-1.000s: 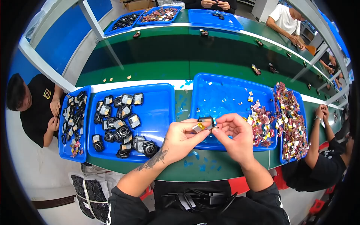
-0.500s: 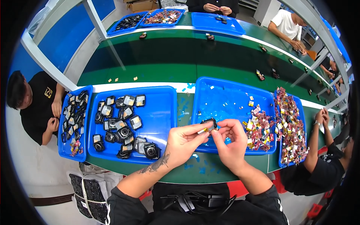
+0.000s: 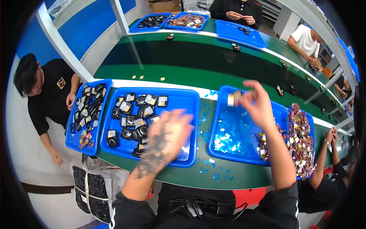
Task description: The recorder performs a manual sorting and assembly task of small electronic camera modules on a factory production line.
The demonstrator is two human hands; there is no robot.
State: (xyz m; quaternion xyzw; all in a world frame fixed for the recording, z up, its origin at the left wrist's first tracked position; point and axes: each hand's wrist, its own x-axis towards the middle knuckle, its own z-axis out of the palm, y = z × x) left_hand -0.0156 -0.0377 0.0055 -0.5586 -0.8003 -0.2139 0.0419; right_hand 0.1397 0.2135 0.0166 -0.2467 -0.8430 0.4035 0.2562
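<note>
My left hand (image 3: 169,133), smeared by motion, is over the wide blue tray (image 3: 182,100) with its fingers stretched out and nothing visible in them. Several black camera-like units (image 3: 131,121) with round lenses and pale labels lie in that tray, some hidden beneath the hand. Raised over the other blue tray (image 3: 280,110), my right hand (image 3: 259,103) is shut on a small blurred part with a white and yellow face (image 3: 233,99), pinched between thumb and fingers. Red-wired circuit pieces (image 3: 263,147) lie at that tray's right end, partly behind my right forearm; bits of blue film (image 3: 227,142) cover its floor.
A narrow tray of red-wired pieces (image 3: 300,147) stands at right, another of black units (image 3: 89,108) at left. Beyond runs a green conveyor (image 3: 183,57) carrying scattered small parts. Co-workers sit at left, right and across. Metal posts (image 3: 63,45) frame the bench.
My hands have parted: the left moved left over the tray of black units, the right moved up and right. The dark unit they held together is no longer between them. The view has shifted.
</note>
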